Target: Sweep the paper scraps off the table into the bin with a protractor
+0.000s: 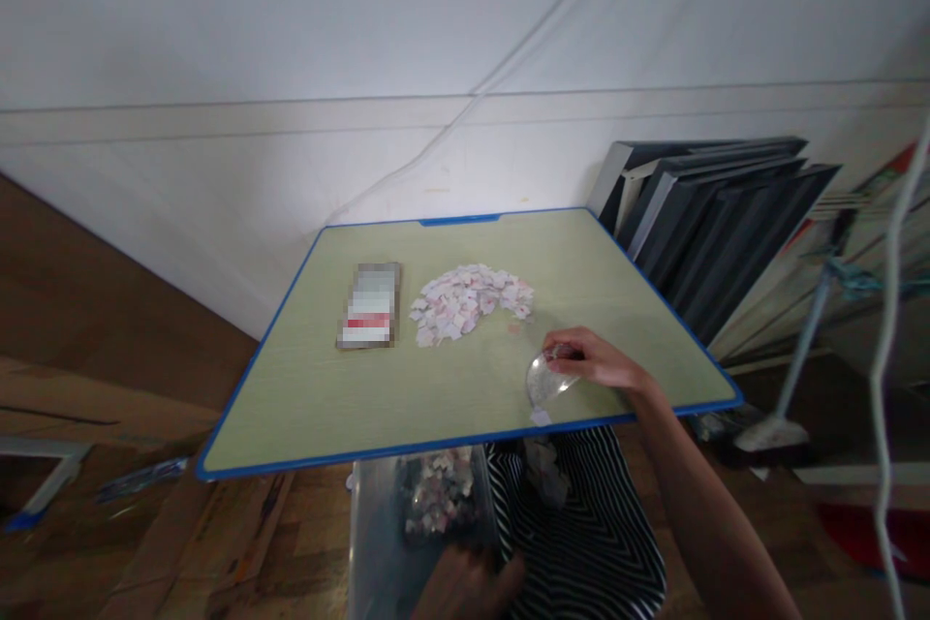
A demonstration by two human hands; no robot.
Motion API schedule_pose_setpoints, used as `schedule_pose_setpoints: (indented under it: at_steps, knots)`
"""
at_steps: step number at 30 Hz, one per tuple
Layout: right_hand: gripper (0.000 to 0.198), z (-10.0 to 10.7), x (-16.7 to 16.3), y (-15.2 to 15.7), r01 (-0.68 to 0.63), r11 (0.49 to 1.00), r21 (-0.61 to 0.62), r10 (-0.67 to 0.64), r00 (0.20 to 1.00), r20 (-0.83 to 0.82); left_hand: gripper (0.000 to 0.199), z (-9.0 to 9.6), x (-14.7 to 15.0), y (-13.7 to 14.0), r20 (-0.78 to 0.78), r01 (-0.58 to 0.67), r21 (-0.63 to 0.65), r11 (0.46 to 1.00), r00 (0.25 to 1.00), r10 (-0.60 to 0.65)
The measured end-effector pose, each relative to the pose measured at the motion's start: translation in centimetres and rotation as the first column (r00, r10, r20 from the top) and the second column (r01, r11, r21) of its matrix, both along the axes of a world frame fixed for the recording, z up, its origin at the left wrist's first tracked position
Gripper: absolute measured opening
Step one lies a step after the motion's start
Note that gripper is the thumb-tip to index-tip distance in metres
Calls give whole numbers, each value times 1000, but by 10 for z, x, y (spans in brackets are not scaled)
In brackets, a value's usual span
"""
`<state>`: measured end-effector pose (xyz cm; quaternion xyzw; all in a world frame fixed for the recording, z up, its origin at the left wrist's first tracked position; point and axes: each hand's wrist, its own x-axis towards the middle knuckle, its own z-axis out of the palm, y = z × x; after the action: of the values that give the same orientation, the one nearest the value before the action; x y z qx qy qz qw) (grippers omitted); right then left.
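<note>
My right hand (590, 358) is closed on a clear, rounded plastic piece (542, 382), held tilted low over the front right of the table. Its exact kind is unclear. A small pale paper piece (540, 417) lies under its lower edge, by the blue rim. Farther back on the tabletop is a heap of small whitish and pinkish paper pieces (465, 302). Below the table edge, my left hand (469, 586) is dark and blurred, in front of a clear bin (374, 533); its fingers are hard to make out. Similar pieces (438, 492) sit in a dark container in that bin.
A pixelated flat rectangular object (369, 305) lies left on the pale green table (312, 407). Black-and-white striped cloth (581, 552) hangs below the front edge, beside the bin. Dark panels (719, 223) lean at right, near a broom (771, 436). A white cable (883, 358) hangs far right.
</note>
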<state>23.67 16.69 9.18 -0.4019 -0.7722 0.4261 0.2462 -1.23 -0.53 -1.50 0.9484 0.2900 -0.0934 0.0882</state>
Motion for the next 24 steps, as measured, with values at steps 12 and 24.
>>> schedule_pose_setpoints:
  at_steps: [12,24]
  knots:
    - [16,1,2,-2,17,999,-48,-19,999,-27,39,3,-2,0,89,-12,49,999,996,8]
    - [13,3,1,-3,-13,998,-57,12,1000,-14,38,-3,-3,-2,124,-18,40,999,992,13]
